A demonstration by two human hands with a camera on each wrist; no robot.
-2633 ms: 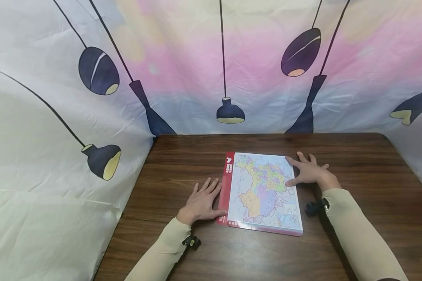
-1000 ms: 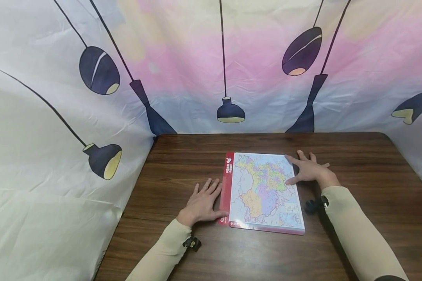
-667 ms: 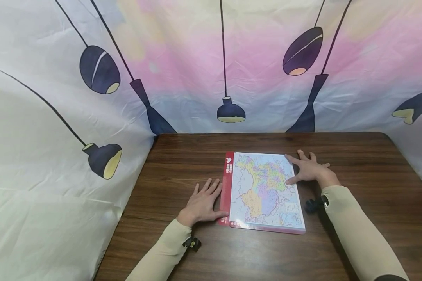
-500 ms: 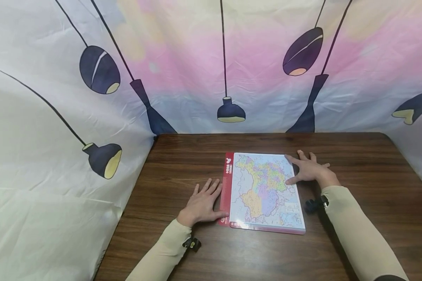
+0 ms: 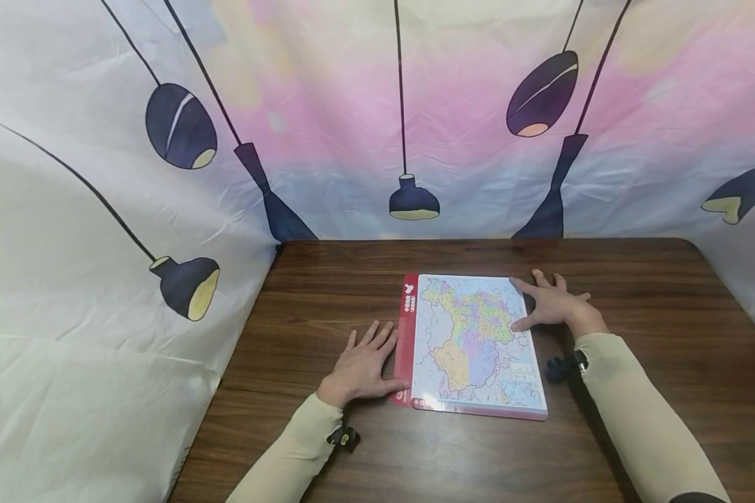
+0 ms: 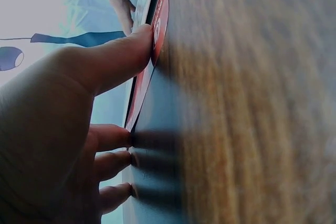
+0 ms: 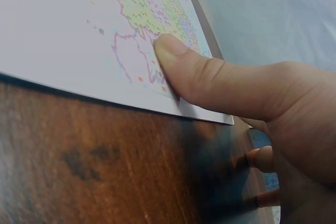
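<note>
A flat map book (image 5: 472,342) with a red spine strip lies on the dark wooden table (image 5: 327,293). My left hand (image 5: 361,363) rests flat on the table beside the book's left edge, its thumb touching the red strip (image 6: 160,22). My right hand (image 5: 550,304) lies flat at the book's right edge, forefinger and thumb on the map cover (image 7: 105,35), the other fingers on the wood. Both arms wear beige sleeves.
A printed curtain (image 5: 377,119) with dark hanging lamps walls in the table's back and left sides. Bare wood runs behind the book and to its right. Small black clips (image 5: 563,367) sit at both wrists.
</note>
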